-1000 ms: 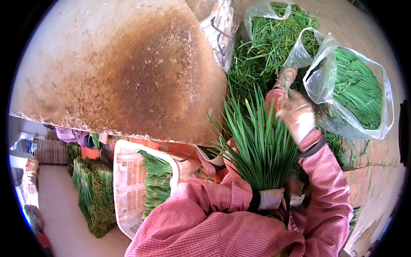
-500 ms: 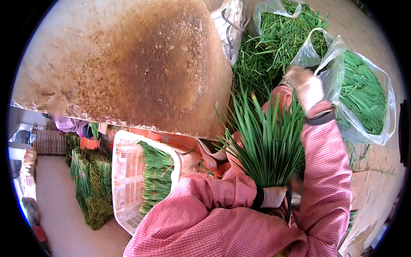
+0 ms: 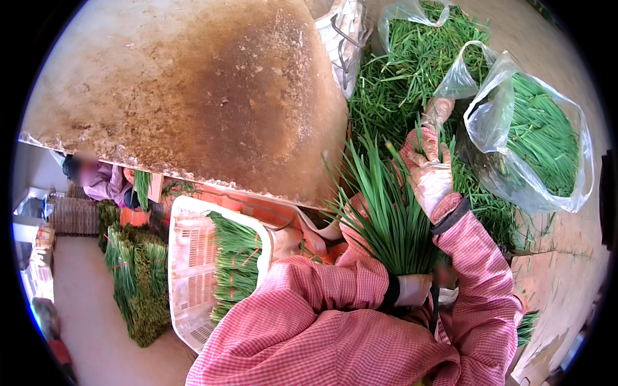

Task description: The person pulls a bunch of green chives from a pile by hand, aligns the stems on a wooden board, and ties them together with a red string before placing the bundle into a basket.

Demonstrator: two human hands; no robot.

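Note:
My left hand (image 3: pixel 412 289), in a pale glove with a black cuff, is closed round the base of a bunch of green chives (image 3: pixel 386 222) whose leaves fan upward. My right hand (image 3: pixel 430 177), gloved too, is beside the upper leaves of the bunch, fingers stretched and apart; some leaf tips show around the fingers. Beyond it, what looks like another gloved hand (image 3: pixel 438 112) at the end of a pink-checked sleeve lies by the heap of loose chives (image 3: pixel 412 71); whose it is I cannot tell.
A stained board (image 3: pixel 193 96) fills the upper left. A white plastic crate (image 3: pixel 187 248) holds tied chive bunches. Clear plastic bags (image 3: pixel 499 122) of chives stand at right. Stacked bunches (image 3: pixel 135 276) stand on the floor, with a co-worker in a purple sleeve (image 3: pixel 106 183) beyond.
My right hand has come down and left, from the bag's edge toward the bunch's leaf tips. The bunch leans a little more to the left in my left hand.

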